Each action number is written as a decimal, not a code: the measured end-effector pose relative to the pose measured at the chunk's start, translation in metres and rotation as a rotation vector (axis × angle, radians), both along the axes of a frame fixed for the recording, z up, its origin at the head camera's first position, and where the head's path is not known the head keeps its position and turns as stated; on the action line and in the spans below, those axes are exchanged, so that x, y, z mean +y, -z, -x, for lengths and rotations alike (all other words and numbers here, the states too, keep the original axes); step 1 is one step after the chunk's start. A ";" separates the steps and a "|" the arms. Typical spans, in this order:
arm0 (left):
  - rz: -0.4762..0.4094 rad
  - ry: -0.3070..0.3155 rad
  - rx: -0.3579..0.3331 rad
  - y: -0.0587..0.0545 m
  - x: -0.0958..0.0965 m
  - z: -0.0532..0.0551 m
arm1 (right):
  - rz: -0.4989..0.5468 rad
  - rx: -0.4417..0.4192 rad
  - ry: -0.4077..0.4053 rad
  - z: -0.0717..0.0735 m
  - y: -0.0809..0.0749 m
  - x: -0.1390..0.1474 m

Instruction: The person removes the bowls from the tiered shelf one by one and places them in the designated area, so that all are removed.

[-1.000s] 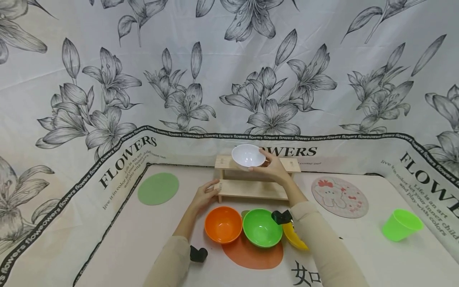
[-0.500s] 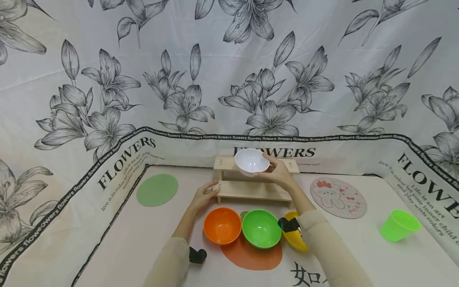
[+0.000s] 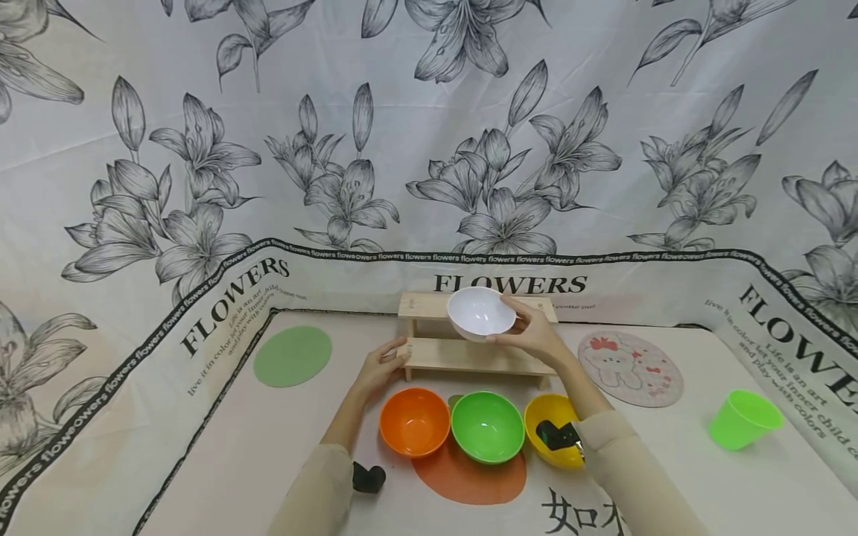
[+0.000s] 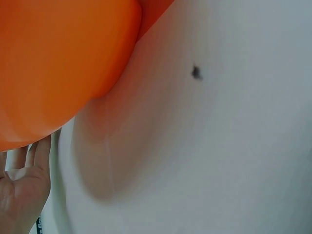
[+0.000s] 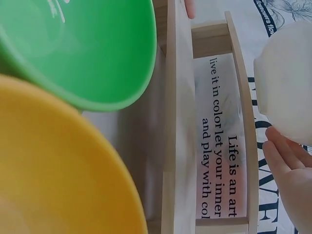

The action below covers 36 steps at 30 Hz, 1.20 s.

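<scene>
My right hand (image 3: 532,331) grips a white bowl (image 3: 479,311) by its right side, thumb low in front. The bowl is raised in front of the two-tier wooden rack (image 3: 469,356) and tilted so its inside faces me. The right wrist view shows the bowl's pale underside (image 5: 287,83) and some fingers (image 5: 278,153) against it. At the rack's left end, my left hand (image 3: 378,367) holds the end of the lower board. Palm and fingers of the left hand (image 4: 24,190) show partly behind the orange bowl (image 4: 58,63) in the left wrist view.
Before the rack stand the orange bowl (image 3: 415,423), a green bowl (image 3: 488,427) and a yellow bowl (image 3: 553,430), the last partly under my right forearm. A green round mat (image 3: 293,356) lies left; a pink cartoon mat (image 3: 630,368) and green cup (image 3: 744,419) are right.
My right hand has brought the white bowl rightward and slightly down, from the upper board's level toward the lower one. More of the yellow bowl shows. The left hand stays at the rack.
</scene>
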<state>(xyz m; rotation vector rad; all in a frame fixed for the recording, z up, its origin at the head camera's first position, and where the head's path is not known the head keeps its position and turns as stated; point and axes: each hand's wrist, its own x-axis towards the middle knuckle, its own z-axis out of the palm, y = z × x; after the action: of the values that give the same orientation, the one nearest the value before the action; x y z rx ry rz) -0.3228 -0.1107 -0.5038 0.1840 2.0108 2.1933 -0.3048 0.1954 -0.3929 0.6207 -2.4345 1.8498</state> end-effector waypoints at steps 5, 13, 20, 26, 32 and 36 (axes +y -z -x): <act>0.010 -0.001 0.007 0.001 0.000 0.001 | -0.018 0.006 0.001 -0.010 0.001 0.008; 0.004 0.001 0.002 0.001 0.000 0.001 | -0.048 0.022 0.004 -0.026 0.006 0.023; -0.002 0.006 0.016 0.002 0.000 0.001 | -0.062 0.008 0.021 -0.039 0.011 0.036; -0.010 0.006 0.016 0.002 0.000 0.001 | -0.103 -0.011 0.049 -0.052 0.014 0.046; 0.001 0.005 0.020 0.004 -0.001 0.001 | -0.127 0.001 0.065 -0.067 0.016 0.056; 0.018 0.001 0.025 0.004 -0.001 0.001 | -0.149 0.001 0.101 -0.076 0.020 0.065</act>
<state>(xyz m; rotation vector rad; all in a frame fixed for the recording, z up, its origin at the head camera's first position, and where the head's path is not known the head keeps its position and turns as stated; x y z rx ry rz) -0.3239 -0.1116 -0.5075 0.2106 2.0420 2.1825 -0.2289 0.2601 -0.4132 0.4942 -2.5691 1.6428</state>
